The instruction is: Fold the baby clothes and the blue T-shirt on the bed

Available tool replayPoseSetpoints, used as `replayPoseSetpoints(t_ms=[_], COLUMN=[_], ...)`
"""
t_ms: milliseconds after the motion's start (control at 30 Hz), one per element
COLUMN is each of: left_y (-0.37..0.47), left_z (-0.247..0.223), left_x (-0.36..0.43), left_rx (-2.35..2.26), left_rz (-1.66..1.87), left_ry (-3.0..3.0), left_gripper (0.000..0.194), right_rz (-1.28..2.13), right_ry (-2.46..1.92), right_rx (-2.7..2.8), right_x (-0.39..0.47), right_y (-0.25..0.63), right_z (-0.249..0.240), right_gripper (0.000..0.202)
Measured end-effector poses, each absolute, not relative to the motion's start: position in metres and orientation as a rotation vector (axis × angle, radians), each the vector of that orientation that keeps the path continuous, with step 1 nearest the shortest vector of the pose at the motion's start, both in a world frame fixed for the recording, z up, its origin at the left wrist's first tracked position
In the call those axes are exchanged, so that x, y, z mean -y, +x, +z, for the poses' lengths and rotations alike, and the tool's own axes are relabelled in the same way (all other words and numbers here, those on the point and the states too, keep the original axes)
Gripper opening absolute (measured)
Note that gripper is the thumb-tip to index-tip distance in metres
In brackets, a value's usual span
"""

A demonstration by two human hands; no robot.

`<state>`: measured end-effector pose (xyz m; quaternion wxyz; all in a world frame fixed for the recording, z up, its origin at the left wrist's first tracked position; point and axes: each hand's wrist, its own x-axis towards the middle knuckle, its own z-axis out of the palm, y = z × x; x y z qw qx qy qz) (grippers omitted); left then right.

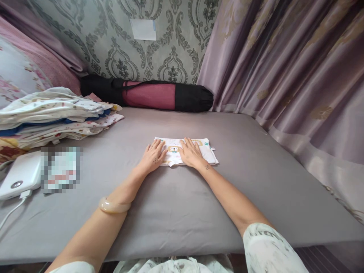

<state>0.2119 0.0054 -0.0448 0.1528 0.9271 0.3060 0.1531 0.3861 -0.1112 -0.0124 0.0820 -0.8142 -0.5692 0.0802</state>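
Observation:
A small white garment (174, 148) with yellow and teal prints lies folded flat in the middle of the grey sheet (182, 204). On its left end rests my left hand (153, 155), palm down with the fingers stretched out. My right hand (192, 152) presses flat on the garment right of its middle, fingers spread. Neither hand grips the cloth. Part of the print is hidden under my fingers. A pale bangle (113, 206) circles my left forearm.
At the left lies a pile of printed clothes (57, 110). Before it are a white power bank (22, 174) with a cable and a blurred-out item (61, 168). A black and dark-red rolled bag (150, 95) lies along the wall. Purple curtains (284, 64) hang at the right.

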Motion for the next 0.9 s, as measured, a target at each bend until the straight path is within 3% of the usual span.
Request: replayPoseSetpoints(t_ms=[567, 900], left_y=[0.213, 0.21], left_z=[-0.055, -0.043], left_x=[-0.024, -0.02], left_rx=[-0.833, -0.965], left_rz=[0.79, 0.779], left_ry=[2.503, 2.31], left_gripper=[0.039, 0.041], right_rz=[0.313, 0.289], right_ry=[-2.412, -2.382], right_rx=[1.665, 1.702], right_x=[0.095, 0.086], right_y=[0.363, 0.344], right_z=[-0.007, -0.018], right_gripper=[0.059, 0.059])
